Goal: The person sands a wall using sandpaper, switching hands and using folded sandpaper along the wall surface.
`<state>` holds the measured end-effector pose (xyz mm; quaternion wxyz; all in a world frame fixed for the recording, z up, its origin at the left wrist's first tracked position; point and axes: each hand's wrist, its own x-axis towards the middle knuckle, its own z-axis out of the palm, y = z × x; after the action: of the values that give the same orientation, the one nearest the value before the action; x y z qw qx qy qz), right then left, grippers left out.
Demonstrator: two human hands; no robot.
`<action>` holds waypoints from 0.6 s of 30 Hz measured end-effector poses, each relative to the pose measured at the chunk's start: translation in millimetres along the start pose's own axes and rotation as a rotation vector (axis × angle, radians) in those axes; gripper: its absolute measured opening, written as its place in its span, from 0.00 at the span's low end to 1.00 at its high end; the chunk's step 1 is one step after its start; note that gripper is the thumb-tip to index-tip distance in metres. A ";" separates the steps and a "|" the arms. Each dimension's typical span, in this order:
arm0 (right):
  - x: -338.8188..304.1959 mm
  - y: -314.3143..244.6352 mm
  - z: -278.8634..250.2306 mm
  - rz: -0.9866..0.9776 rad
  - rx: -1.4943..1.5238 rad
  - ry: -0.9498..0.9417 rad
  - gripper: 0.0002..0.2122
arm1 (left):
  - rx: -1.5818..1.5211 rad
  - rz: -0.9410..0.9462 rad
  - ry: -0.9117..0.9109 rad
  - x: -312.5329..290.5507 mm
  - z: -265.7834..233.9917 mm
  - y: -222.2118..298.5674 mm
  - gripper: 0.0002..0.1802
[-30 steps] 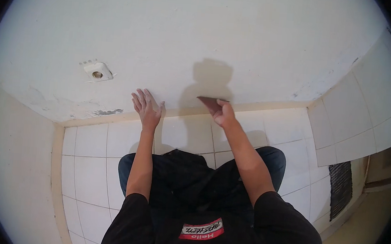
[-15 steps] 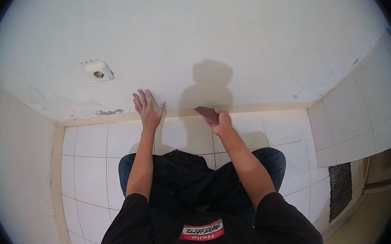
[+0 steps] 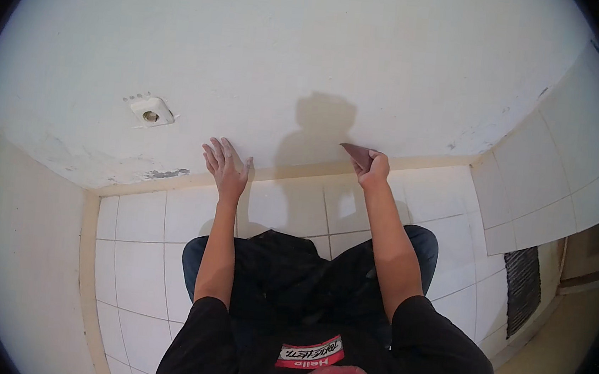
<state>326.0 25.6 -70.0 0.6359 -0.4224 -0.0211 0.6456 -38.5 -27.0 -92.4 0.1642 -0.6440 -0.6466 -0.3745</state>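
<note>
My right hand (image 3: 374,171) is closed on a folded piece of brown sandpaper (image 3: 358,154), held by the low part of the white wall (image 3: 254,55). The sandpaper's pointed corner sticks out to the left, over the wall. Whether its face presses on the wall I cannot tell. My left hand (image 3: 227,170) lies with fingers spread against the wall, just above the cream skirting strip (image 3: 301,170). Whitish dust shows on its fingertips, and nothing is in it.
A white wall socket (image 3: 151,111) sits at the left, with a peeling patch (image 3: 167,173) lower down. White floor tiles (image 3: 135,272) lie under my bent legs. Side walls stand close at left and right. A dark ribbed mat (image 3: 522,292) lies at the right.
My right hand has moved right and a little up along the wall with the sandpaper. My left hand has stayed in place.
</note>
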 end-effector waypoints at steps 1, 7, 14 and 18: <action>8.0 -3.9 -7.8 -0.038 -0.004 0.058 0.17 | -0.009 0.000 0.000 2.0 2.7 5.9 0.51; -30.1 65.3 14.4 0.121 -0.281 0.103 0.17 | 0.005 -0.014 -0.011 -2.4 -1.3 -2.3 0.51; -23.1 67.1 22.1 0.296 -0.030 -0.380 0.16 | -0.015 0.000 -0.014 0.8 2.2 3.3 0.51; -9.6 37.4 18.9 0.224 0.128 -0.133 0.14 | -0.007 -0.012 -0.022 0.5 2.2 2.4 0.50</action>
<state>283.5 20.0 -74.0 0.5825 -0.3369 0.0251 0.7393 -35.6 -25.4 -92.9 0.1525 -0.6447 -0.6511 -0.3704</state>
